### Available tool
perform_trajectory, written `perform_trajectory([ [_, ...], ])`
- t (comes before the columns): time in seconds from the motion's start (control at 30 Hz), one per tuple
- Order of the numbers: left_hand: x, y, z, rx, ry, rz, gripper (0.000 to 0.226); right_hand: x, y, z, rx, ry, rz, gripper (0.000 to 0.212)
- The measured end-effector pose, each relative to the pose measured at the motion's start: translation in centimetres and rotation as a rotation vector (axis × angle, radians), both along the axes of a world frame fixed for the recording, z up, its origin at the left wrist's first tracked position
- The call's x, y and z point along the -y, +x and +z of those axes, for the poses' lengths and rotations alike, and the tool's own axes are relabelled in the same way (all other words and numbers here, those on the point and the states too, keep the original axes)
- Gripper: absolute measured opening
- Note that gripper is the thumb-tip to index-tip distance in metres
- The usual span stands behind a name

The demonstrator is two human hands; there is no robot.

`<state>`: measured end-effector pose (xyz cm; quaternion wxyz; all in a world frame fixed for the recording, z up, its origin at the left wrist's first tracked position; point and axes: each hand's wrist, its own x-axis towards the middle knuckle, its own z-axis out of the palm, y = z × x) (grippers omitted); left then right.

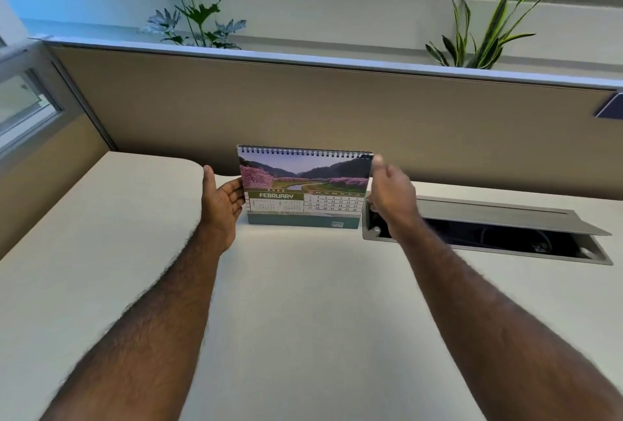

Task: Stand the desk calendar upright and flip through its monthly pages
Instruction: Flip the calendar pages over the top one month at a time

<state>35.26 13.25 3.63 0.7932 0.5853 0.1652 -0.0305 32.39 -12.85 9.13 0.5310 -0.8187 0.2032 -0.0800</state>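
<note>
The left hand, fingers relaxed and thumb raised, touches the left edge of a desk calendar standing upright between both hands. The right hand pinches its top right corner, an open cable tray just beyond.

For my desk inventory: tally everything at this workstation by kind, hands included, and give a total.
Desk calendar: 1
Hands: 2
Plants: 2
Cable hatch: 1
Total: 6

Hair covers both bare forearms down to the left hand and right hand.
</note>
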Motion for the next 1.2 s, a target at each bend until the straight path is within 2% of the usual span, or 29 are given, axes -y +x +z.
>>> perform_trajectory([
  [0.07, 0.1, 0.0, -0.1, 0.001, 0.001, 0.002, 0.083, -0.6, -0.7, -1.4, -0.07, -0.156, 0.008, 0.05],
  [0.2, 0.2, -0.2, -0.2, -0.001, 0.004, -0.008, 0.084, -2.0, -1.8, -3.5, -0.127, -0.252, 0.085, 0.038],
  [0.43, 0.3, -0.3, 0.0, 0.014, 0.01, 0.003, 0.077, -4.1, -2.7, -4.5, -0.121, -0.328, 0.016, 0.046],
  [0.53, 0.2, -0.3, -0.1, 0.017, 0.018, -0.003, 0.082, -4.4, -3.1, -4.3, -0.136, -0.374, -0.038, 0.042],
  [0.67, 0.1, -0.3, -0.2, 0.016, 0.023, -0.003, 0.086, -3.6, -3.2, -3.5, -0.126, -0.296, -0.175, 0.025],
  [0.83, -0.2, -0.3, -0.1, 0.009, 0.013, 0.005, 0.084, -2.3, -3.2, -2.4, -0.111, -0.127, -0.122, 0.023],
  [0.9, -0.5, -0.3, -0.1, -0.002, 0.002, -0.004, 0.084, -1.9, -3.7, -1.5, -0.134, -0.246, -0.054, 0.025],
  [1.07, -0.7, -0.5, 0.0, -0.02, -0.026, -0.017, 0.086, -2.3, -5.2, 1.6, -0.21, -0.795, 0.033, 0.026],
  [1.13, -0.6, -0.6, 0.1, -0.013, -0.026, -0.014, 0.085, -2.4, -5.5, 2.5, -0.207, -0.883, 0.072, 0.02],
  [1.2, -0.5, -0.7, 0.1, -0.018, -0.027, -0.033, 0.085, -2.1, -5.2, 3.0, -0.172, -0.844, 0.097, 0.026],
])
